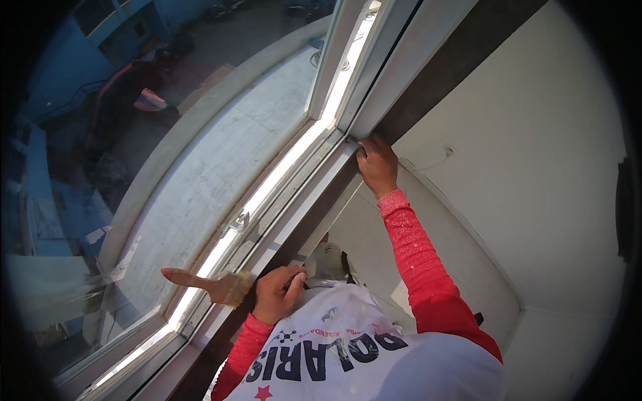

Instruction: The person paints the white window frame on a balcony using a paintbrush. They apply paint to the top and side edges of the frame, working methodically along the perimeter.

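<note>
My left hand (279, 294) is closed, its fingers curled in front of my shirt beside the dark inner edge of the window. What it holds, if anything, is hidden. A paintbrush (214, 286) with a wooden handle and pale bristles lies across the window frame just left of that hand, its bristle end toward my knuckles. Farther up, my right hand (378, 164) is closed at the inner corner of the white window frame (334, 167). Its fingertips press into the corner, and I cannot make out anything between them.
Beyond the frame, a window pane (221, 160) looks onto a pale curved ledge (167, 194) with a drop past it. A metal latch (239, 220) sits on the frame. A white wall (535, 167) fills the right side, and a dark strip (455, 67) borders the window.
</note>
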`<state>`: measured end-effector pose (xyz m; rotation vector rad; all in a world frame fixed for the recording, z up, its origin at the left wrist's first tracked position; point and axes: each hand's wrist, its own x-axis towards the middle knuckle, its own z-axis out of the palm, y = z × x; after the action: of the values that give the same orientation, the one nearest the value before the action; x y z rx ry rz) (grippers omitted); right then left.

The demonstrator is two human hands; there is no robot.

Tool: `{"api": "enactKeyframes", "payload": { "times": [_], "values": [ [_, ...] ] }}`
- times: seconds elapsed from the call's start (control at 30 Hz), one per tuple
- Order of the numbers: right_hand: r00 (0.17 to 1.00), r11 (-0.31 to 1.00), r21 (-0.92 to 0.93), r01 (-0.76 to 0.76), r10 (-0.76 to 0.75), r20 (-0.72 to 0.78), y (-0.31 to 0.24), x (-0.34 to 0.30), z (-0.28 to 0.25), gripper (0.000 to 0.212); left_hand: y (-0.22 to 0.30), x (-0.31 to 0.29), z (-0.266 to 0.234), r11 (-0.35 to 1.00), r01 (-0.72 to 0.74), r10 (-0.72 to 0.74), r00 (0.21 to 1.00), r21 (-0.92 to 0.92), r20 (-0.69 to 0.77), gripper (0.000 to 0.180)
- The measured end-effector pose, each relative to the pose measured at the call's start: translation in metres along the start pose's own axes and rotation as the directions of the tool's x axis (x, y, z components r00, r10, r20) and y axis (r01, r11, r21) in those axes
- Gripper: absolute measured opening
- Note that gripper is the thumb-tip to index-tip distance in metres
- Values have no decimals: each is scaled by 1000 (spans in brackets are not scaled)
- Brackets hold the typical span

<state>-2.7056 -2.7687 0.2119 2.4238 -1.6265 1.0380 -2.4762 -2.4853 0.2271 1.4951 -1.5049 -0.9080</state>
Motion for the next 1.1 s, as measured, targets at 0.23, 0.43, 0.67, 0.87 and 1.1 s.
{"api": "enactKeyframes", "payload": {
  "times": [0.23,0.43,0.67,0.87,1.1],
  "values": [
    [999,999,-5,37,-36,16,-1,4,-2,11,-1,1,0,1000,-12,12,1000,-2,-27,12],
    [996,996,3,91,-91,10,0,2,-5,9,-3,0,-2,1000,0,0,1000,-22,-19,12],
    [992,992,-69,103,-98,77,2,5,-3,14,-1,3,-2,1000,-20,20,1000,-12,-5,13],
    [997,997,3,73,-73,-1,1,8,-6,8,-1,3,-1,1000,-15,15,1000,-14,7,13],
    [996,997,1,82,-82,39,5,5,-11,14,-1,4,0,1000,-13,13,1000,-11,-10,13]
  ]
}}
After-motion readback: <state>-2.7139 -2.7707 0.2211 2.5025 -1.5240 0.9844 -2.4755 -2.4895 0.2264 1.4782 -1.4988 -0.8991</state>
